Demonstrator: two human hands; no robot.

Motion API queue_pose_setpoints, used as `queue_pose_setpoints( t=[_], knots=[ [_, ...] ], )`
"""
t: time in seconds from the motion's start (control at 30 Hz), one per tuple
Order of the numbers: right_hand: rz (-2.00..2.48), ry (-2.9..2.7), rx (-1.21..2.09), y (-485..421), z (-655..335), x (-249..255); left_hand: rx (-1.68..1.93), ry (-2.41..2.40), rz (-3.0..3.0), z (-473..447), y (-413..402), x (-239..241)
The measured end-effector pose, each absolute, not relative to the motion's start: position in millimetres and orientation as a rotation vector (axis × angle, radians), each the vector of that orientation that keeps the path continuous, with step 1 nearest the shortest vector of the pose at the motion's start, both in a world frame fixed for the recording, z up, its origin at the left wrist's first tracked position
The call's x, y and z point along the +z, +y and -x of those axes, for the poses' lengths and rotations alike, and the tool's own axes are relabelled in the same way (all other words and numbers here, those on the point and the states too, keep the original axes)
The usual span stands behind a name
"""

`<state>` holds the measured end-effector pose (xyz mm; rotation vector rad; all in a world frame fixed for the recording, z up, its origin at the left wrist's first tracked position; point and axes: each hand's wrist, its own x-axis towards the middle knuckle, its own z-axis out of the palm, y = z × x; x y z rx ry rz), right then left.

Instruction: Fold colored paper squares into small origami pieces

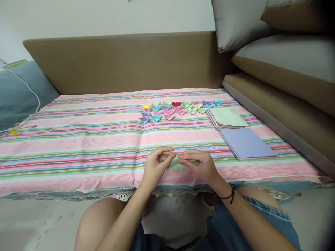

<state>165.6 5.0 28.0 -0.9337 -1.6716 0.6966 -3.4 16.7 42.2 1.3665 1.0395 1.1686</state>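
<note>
A small piece of pale green folded paper (177, 165) is held up between both hands over the near edge of the striped cloth. My left hand (157, 163) pinches its left upper side between thumb and fingers. From the right, my right hand (200, 163) pinches the upper right of the same paper, covering part of it. Beyond the hands, several small folded paper boats (170, 111) in pink, blue, green, purple, yellow and red stand in rows.
Right of the boats lie a stack of green-topped paper sheets (227, 118) and a stack of purple-topped sheets (248, 143). Cushions (285, 62) are piled at the right. At the left, a white cable (32, 91) runs over a blue-grey cushion (23, 87).
</note>
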Motion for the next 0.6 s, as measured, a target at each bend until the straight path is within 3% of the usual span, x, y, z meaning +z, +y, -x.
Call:
queue_pose_setpoints(
  t=[0.6],
  knots=[
    [1.068,-1.437,0.882,1.0,-158.5,27.5,1.12,0.976,-1.276,3.2,16.5,41.0]
  ],
)
